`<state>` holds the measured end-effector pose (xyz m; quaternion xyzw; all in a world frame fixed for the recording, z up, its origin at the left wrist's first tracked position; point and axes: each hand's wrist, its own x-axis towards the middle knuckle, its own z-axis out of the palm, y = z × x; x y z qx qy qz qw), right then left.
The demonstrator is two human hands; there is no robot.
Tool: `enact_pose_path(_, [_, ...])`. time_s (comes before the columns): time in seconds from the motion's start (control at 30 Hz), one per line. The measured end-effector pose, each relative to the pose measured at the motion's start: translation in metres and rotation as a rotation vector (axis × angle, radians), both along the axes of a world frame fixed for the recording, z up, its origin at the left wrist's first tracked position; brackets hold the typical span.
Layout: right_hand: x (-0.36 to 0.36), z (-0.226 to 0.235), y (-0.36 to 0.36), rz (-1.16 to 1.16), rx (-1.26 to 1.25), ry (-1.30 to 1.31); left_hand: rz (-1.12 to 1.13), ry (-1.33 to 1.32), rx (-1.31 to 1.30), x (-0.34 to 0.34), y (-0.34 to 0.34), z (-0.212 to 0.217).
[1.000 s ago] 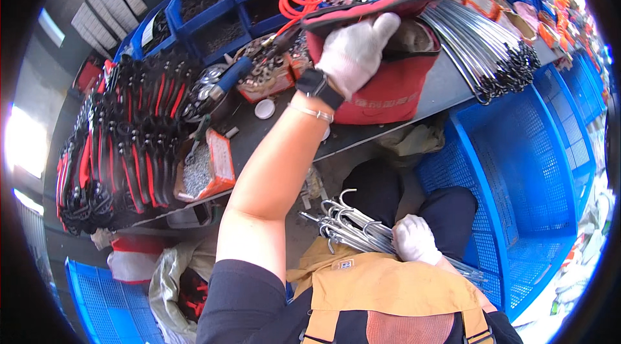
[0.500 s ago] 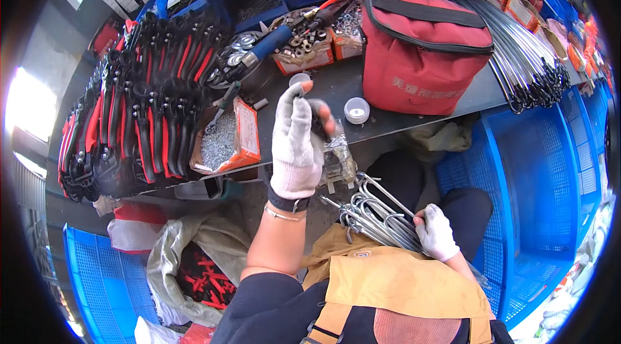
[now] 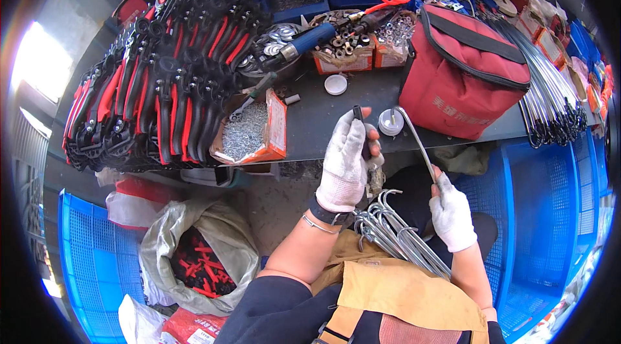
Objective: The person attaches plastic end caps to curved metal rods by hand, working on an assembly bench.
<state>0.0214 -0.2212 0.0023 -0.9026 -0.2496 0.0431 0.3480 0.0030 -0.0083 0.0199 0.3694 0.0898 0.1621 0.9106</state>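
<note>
My right hand [image 3: 453, 214], in a white glove with bare fingertips, grips one thin metal rod [image 3: 419, 140]. The rod slants up to its bent end, which dips into a small round white tub [image 3: 390, 125] at the bench edge. My left hand [image 3: 347, 166], also gloved, is closed around a small black piece [image 3: 358, 113] that sticks up past the fingers; another dark piece shows between them. More metal rods with hooked ends [image 3: 394, 227] lie bundled across my lap, below the hands. A flat white round dish or lid [image 3: 335, 84] lies farther back on the bench.
A red zip bag [image 3: 462, 78] stands behind the tub. To the left are piled black-and-red hand tools [image 3: 155, 85] and a box of small screws [image 3: 246, 130]. Black-ended rods [image 3: 550, 98] lie at right. Blue crates [image 3: 537, 201] and an open sack [image 3: 194, 214] flank me.
My right hand has lifted a rod from the lap bundle and brought its bent end to the white tub. The black piece in my left hand is now plainer to see. The view has shifted.
</note>
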Motion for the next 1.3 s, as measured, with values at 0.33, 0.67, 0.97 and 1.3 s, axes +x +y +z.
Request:
enact_pose_path(0.33, [-0.021,0.047,-0.001,-0.056,0.269,0.256,0.467,0.035,0.945,0.008,-0.001,-0.018])
enact_pose_path(0.67, [-0.031,0.060,-0.007,-0.105,0.334,0.379,0.574,-0.044,1.173,0.010,-0.017,-0.012])
enact_pose_path(0.97, [-0.048,0.037,-0.015,-0.157,0.376,0.387,-0.256,-0.130,0.040,0.034,-0.040,-0.003])
enact_pose_path(1.3, [-0.054,0.030,-0.032,-0.184,0.377,0.259,0.118,-0.546,1.862,0.048,-0.048,0.055])
